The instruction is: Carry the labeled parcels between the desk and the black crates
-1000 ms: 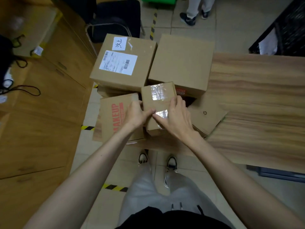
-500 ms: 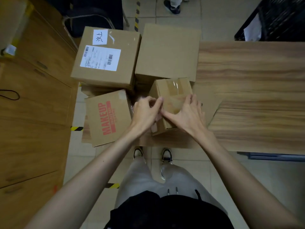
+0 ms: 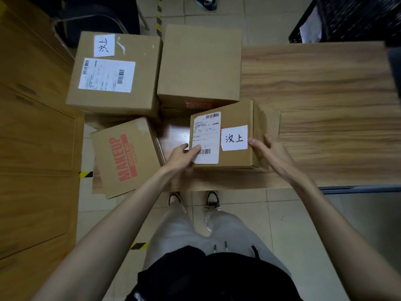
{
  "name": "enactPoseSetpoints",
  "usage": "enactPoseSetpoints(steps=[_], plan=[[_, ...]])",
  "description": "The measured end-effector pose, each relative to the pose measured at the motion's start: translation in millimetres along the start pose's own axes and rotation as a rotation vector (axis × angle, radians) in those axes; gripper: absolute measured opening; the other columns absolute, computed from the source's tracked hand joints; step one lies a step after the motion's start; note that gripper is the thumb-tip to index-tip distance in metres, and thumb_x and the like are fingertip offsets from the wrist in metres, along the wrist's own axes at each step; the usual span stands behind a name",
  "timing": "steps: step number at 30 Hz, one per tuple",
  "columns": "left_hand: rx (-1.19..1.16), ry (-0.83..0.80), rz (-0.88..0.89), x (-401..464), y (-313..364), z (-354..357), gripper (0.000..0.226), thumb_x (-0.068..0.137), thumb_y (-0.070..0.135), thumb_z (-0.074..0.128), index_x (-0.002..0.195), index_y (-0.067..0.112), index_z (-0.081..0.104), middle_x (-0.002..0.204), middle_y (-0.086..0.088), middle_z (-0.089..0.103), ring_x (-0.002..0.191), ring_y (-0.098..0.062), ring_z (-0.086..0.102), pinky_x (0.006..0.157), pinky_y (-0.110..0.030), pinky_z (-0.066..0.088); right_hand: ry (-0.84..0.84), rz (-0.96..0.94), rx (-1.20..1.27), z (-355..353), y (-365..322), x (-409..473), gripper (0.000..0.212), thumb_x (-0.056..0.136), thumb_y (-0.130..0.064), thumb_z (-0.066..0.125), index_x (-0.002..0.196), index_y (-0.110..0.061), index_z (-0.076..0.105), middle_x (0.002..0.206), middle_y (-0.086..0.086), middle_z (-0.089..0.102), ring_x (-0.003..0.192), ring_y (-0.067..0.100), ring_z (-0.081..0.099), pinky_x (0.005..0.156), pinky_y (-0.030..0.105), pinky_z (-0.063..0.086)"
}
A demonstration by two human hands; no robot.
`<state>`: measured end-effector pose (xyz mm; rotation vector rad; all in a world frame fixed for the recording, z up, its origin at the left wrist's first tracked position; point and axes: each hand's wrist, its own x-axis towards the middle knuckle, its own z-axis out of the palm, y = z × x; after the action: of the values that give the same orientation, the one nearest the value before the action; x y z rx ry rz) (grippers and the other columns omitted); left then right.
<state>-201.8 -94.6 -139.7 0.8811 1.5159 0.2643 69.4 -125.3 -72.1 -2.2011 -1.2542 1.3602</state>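
Head view, parcel: a small brown cardboard parcel (image 3: 230,135) lay label-up at the tabletop's (image 3: 325,83) near left edge, bearing a barcoded shipping label and a handwritten white slip.
Left grip: the left hand (image 3: 183,155) held its left edge, thumb on the label.
Right grip: the right hand (image 3: 268,151) clasped its right side.
Count: four cardboard boxes; a black crate (image 3: 355,16) stood beyond.
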Motion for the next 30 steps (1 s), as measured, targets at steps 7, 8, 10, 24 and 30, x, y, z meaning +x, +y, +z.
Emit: enactPoseSetpoints(steps=[7, 8, 10, 24, 30], plan=[[-0.099, -0.007, 0.133, -4, -2, 0, 0.037, 0.101, 0.034, 0.061, 0.137, 0.025, 0.057, 0.126, 0.004, 0.069, 0.112, -0.006, 0.065, 0.081, -0.012, 0.052, -0.026, -0.025, 0.107, 13, 11, 0, 0.083, 0.092, -0.066, 0.047, 0.156, -0.014, 0.032, 0.162, -0.002, 0.029, 0.149, 0.014, 0.025, 0.121, 0.029, 0.015], [-0.114, 0.003, 0.142, -5, -3, 0, 0.034, 0.101, 0.031, 0.062, 0.134, 0.029, 0.056, 0.126, 0.005, 0.068, 0.112, -0.005, 0.064, 0.081, -0.011, 0.052, -0.029, -0.037, 0.102, 14, 12, 2, 0.079, 0.095, -0.063, 0.046, 0.156, -0.014, 0.033, 0.162, -0.001, 0.03, 0.149, 0.013, 0.026, 0.12, 0.026, 0.015], [-0.135, 0.038, 0.162, -11, -2, 0, 0.029, 0.101, 0.026, 0.062, 0.129, 0.032, 0.054, 0.123, 0.005, 0.068, 0.108, -0.002, 0.063, 0.079, -0.011, 0.053, -0.029, -0.067, 0.071, 13, 10, 3, 0.067, 0.102, -0.051, 0.043, 0.155, -0.013, 0.033, 0.161, -0.001, 0.031, 0.149, 0.014, 0.026, 0.112, 0.02, 0.016], [-0.16, 0.29, 0.458, -85, 29, -34, 0.042, 0.092, 0.032, 0.074, 0.131, 0.023, 0.066, 0.109, 0.01, 0.077, 0.096, -0.007, 0.074, 0.076, -0.025, 0.061, 0.034, -0.334, 0.194, 12, -32, -32, 0.026, 0.106, -0.035, 0.042, 0.105, -0.018, 0.063, 0.097, -0.018, 0.066, 0.092, -0.011, 0.059, 0.079, 0.005, 0.039], [-0.196, 0.372, 0.627, -139, 73, -61, 0.028, 0.091, 0.029, 0.076, 0.117, 0.032, 0.07, 0.1, 0.022, 0.076, 0.094, 0.0, 0.073, 0.077, -0.022, 0.059, 0.034, -0.45, 0.303, -1, -71, -47, 0.038, 0.105, -0.042, 0.042, 0.114, -0.014, 0.066, 0.108, -0.017, 0.071, 0.107, 0.003, 0.062, 0.091, 0.022, 0.043]])
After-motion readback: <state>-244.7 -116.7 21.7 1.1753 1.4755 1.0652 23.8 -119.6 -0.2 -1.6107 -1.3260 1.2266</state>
